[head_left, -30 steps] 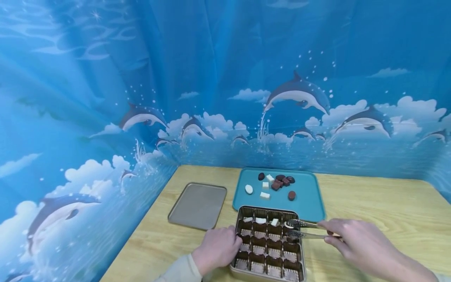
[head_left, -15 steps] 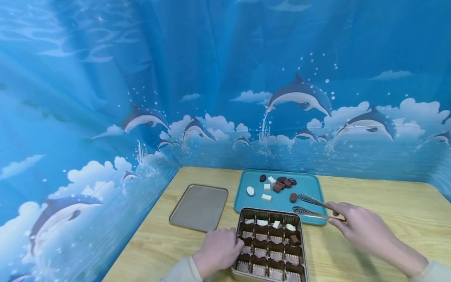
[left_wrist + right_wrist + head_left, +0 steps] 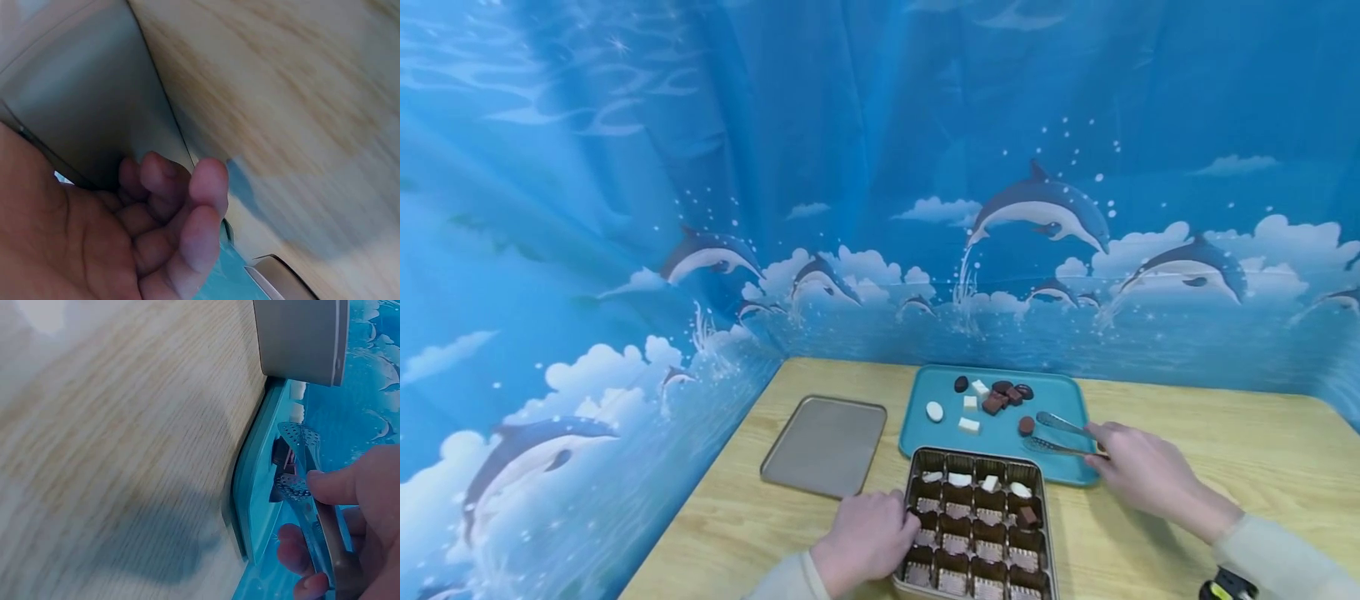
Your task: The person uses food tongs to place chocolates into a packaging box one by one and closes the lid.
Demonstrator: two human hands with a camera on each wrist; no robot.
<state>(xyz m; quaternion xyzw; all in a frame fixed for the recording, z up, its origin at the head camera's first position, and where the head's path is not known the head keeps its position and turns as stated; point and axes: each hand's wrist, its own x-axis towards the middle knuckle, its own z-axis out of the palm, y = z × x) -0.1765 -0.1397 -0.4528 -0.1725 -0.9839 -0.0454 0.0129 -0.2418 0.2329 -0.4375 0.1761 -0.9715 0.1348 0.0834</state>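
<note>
My left hand is at the left wall of a metal box, a digit hooked over its rim; in the left wrist view its fingers curl loosely below the box wall. Brown compartments divide the box: white pieces lie in the far row, and a brown chocolate in the rightmost compartment of the second row. My right hand holds metal tongs over the blue tray. Their perforated tips stand apart near a round brown chocolate, which is not clamped between them.
More chocolates lie on the blue tray: a dark cluster, a dark oval, a white oval and white blocks. A grey-brown flat tray lies to the left on the wooden table. A dolphin-print curtain stands behind.
The tongs have left the box and moved out over the blue tray beside the round chocolate. A brown chocolate now shows in the second row. The left hand stays at the box.
</note>
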